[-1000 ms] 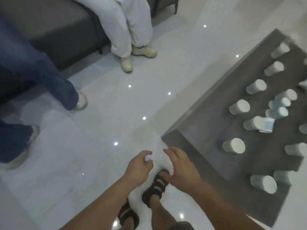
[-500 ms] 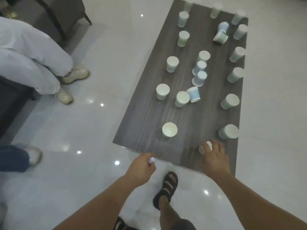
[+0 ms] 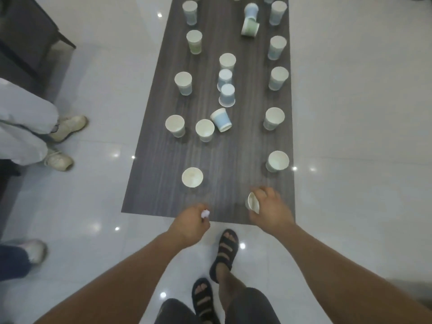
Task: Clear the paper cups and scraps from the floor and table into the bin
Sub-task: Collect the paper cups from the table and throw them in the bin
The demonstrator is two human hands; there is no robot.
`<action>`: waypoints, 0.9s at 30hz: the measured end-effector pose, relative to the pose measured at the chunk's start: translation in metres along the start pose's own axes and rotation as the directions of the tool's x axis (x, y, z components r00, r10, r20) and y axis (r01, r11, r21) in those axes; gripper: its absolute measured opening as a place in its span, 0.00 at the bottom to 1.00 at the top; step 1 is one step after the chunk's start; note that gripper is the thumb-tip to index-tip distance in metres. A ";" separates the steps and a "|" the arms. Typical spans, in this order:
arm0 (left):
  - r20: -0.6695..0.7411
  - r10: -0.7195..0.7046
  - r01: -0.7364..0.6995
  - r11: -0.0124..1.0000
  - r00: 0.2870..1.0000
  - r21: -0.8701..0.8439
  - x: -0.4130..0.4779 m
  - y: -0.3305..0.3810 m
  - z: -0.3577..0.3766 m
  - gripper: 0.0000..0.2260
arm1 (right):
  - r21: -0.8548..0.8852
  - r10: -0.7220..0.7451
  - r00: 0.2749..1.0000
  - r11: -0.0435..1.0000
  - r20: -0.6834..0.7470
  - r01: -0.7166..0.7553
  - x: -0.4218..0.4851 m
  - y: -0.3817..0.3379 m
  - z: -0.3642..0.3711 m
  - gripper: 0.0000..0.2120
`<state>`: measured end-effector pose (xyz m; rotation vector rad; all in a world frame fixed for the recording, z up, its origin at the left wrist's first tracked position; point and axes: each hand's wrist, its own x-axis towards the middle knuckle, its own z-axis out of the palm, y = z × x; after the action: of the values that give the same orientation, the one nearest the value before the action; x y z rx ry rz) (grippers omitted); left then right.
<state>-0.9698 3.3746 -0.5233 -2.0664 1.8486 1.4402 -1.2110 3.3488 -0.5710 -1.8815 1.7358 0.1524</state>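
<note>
A: Entry one, hands?

B: Left hand (image 3: 190,224): fingers curled, thumb and fingertips pinching a small white crumpled scrap (image 3: 205,214), held over the near edge of the table (image 3: 159,188). Right hand (image 3: 271,210): fingers wrapped round a paper cup (image 3: 253,202) at the table's near right corner.

A: State of that cup?

B: Tilted, with its mouth turned toward the left hand. The hand covers its base, so I cannot tell whether it touches the tabletop.

A: Entry two, other cups on the table?

B: Many, most of them upright with mouths up.
- Nearest: one white cup (image 3: 192,177) on the near left, well apart from both hands.
- Right edge: one cup (image 3: 277,161) near the right hand, on its far side.
- Tipped: a blue cup (image 3: 221,119) mid-table, lying over just beside an upright white cup (image 3: 205,129).
- Tipped: a green cup (image 3: 250,26) on its side toward the far end.

A: Entry three, surroundings?

B: The floor (image 3: 350,101) is pale, glossy tile. The person's feet, in black sandals (image 3: 225,249), are at the table's near end. To the left are the legs of other people and a pair of pale shoes (image 3: 69,127), near dark furniture (image 3: 25,38).
</note>
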 end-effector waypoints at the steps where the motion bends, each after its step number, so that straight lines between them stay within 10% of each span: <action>1: -0.003 0.025 -0.025 1.000 1.000 0.018 -0.007 0.010 -0.002 0.06 | 0.008 0.006 1.000 1.000 -0.022 -0.006 -0.017 0.002 -0.008 0.30; 12: 0.048 0.246 -0.251 0.956 0.968 0.153 -0.098 0.143 0.003 0.08 | 0.115 0.190 0.969 0.978 -0.157 -0.173 -0.216 0.057 -0.087 0.31; 27: 0.106 0.401 -0.414 0.860 0.910 0.299 -0.036 0.440 0.103 0.16 | 0.230 0.306 0.899 0.943 -0.312 -0.241 -0.252 0.286 -0.246 0.33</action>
<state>-1.3746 3.3283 -0.3252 -1.5493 2.4182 1.1276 -1.5902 3.4552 -0.3469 -1.5878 2.1666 -0.2424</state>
